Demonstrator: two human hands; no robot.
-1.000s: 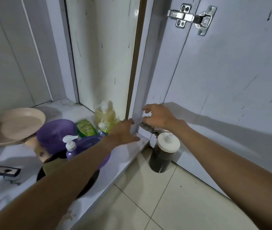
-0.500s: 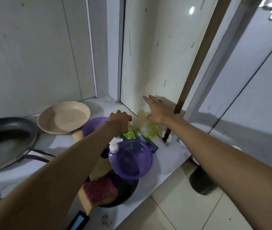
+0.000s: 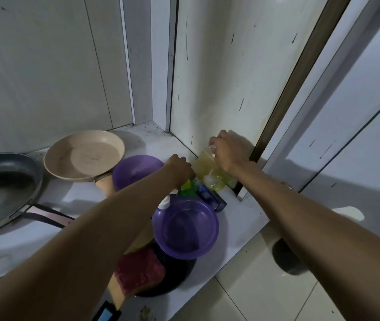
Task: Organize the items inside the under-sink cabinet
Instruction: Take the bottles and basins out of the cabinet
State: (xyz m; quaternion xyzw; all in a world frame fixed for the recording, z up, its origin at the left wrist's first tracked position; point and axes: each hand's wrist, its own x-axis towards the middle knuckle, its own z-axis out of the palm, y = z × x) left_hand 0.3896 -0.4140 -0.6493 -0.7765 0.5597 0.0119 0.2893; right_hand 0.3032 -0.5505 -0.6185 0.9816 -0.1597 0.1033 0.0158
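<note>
On the white cabinet floor (image 3: 242, 214), in the right corner, stand several cleaning bottles. My right hand (image 3: 227, 151) grips the top of a yellowish pump bottle (image 3: 204, 162) against the side wall. My left hand (image 3: 180, 169) is curled over the top of a green bottle (image 3: 187, 187). A blue bottle (image 3: 212, 196) lies beside them, and a smaller pale yellow bottle (image 3: 215, 180) stands under my right wrist. A purple bowl (image 3: 185, 227) sits in front, with a white pump head (image 3: 164, 202) at its rim.
A second purple bowl (image 3: 135, 169), a beige pan (image 3: 83, 155) and a dark frying pan (image 3: 1, 186) lie to the left. A red-and-yellow sponge (image 3: 138, 273) rests on a black pan (image 3: 175, 278). A dark jar (image 3: 287, 258) stands on the tiled floor beside the open door (image 3: 358, 112).
Both hands left the cabinet's front edge and reached into the corner. My right hand went from flat over the yellowish bottle to gripping its top; my left closed over the green bottle.
</note>
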